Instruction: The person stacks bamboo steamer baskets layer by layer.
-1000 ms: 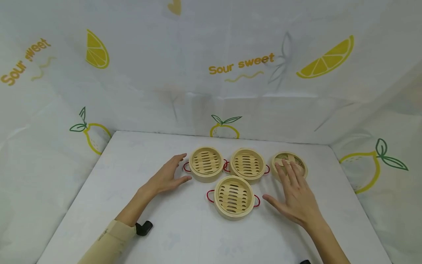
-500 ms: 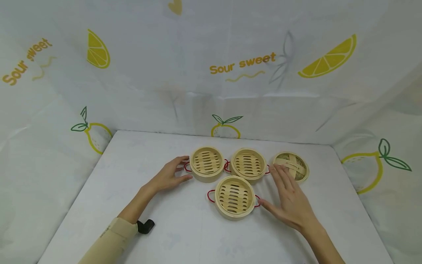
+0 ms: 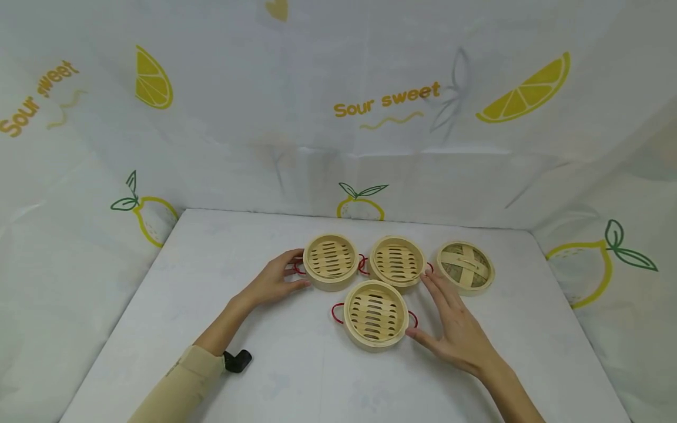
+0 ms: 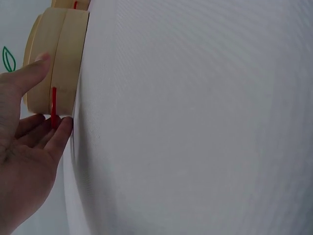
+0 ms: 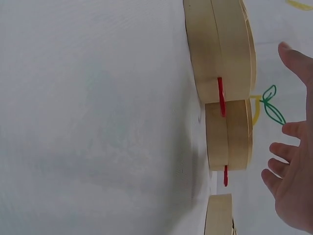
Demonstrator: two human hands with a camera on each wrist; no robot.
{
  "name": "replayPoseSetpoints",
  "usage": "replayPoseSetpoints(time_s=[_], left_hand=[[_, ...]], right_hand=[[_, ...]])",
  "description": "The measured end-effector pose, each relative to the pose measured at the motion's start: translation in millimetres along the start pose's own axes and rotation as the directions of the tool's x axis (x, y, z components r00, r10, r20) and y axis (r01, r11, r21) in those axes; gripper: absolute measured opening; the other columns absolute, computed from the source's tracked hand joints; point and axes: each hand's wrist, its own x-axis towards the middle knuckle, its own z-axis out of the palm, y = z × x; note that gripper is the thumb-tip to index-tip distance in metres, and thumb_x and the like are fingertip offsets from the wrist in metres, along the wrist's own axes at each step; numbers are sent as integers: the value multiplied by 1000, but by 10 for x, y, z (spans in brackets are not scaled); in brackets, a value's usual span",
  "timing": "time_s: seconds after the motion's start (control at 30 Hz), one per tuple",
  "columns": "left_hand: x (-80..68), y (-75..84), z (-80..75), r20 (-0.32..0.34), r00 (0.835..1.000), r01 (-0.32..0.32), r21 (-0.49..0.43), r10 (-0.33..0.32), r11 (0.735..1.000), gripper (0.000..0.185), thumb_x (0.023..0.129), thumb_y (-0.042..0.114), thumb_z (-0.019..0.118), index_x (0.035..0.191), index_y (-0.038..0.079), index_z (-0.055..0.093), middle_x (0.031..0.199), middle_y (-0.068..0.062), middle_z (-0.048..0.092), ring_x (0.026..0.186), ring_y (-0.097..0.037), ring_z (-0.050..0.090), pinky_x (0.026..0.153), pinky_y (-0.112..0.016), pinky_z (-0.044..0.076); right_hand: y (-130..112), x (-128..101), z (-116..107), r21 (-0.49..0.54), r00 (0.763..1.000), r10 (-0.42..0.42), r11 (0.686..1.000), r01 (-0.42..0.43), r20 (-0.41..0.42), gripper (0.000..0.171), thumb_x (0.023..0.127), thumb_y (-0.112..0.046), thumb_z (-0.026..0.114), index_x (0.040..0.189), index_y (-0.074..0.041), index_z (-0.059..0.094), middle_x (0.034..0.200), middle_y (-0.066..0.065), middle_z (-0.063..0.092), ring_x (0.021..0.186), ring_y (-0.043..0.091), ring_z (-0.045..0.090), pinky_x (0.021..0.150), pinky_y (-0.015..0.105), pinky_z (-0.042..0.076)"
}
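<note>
Lemon-printed white cloth hung behind and beside the white table (image 3: 211,329), with "Sour sweet" lettered across it. On that table sat three small bamboo steamer baskets with red wire handles and one woven steamer lid (image 3: 465,267) at the right end of the back row.

The left hand (image 3: 272,282) lay against the back-left steamer basket (image 3: 331,262). In the left wrist view its thumb (image 4: 34,71) rested on the basket's upper wall and its fingers (image 4: 58,134) sat at the red handle (image 4: 53,105) down by the table. The fingers were only loosely bent, so this looked like a touch and not yet a firm hold.

The right hand (image 3: 457,329) was spread and flat, fingers straight, holding nothing. Its thumb reached toward the right handle of the front steamer basket (image 3: 375,314), and its fingertips pointed at the back-middle steamer basket (image 3: 397,262). In the right wrist view the fingers (image 5: 288,169) stood just clear of that basket's wall; whether the thumb touched the front basket could not be told.

To do this step well, I judged each hand should take a basket by its bamboo wall, thumb on one side and fingers opposite, since the thin wire handles would let it swing. The baskets stood close together, handles nearly touching, so a straight lift would suit better than a sideways drag.

A small black object (image 3: 235,360) lay by the left sleeve (image 3: 180,390).
</note>
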Motion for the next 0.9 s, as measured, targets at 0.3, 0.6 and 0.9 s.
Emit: replayPoseSetpoints(time_s=[0.3,0.6,0.9], left_hand=[[5,25,24,-15,1000,5,6,-5,1000,80,95,18,87,159,-4,45,156,-23,58,146,-38,58,115,-43,60],[10,13,34,-34,999,2,0,-2,1000,78,95,18,86,158,-5,46,154,-23,60,146,-37,59,115,-42,60],[8,-3,43,-32,999,8,4,-8,1000,76,96,19,85,158,-4,46,153,-22,61,145,-37,60,114,-41,61]], right_hand=[[-39,-41,59,38,999,31,999,-31,13,115,78,-52,93,171,-17,34,168,17,45,151,45,47,115,71,50],[-113,-65,172,64,994,49,996,-55,93,108,80,-58,92,165,-14,42,161,9,54,147,34,53,113,65,55],[-131,-19,247,114,987,45,991,-63,156,108,82,-61,89,167,-18,38,163,7,53,148,35,54,115,65,55]])
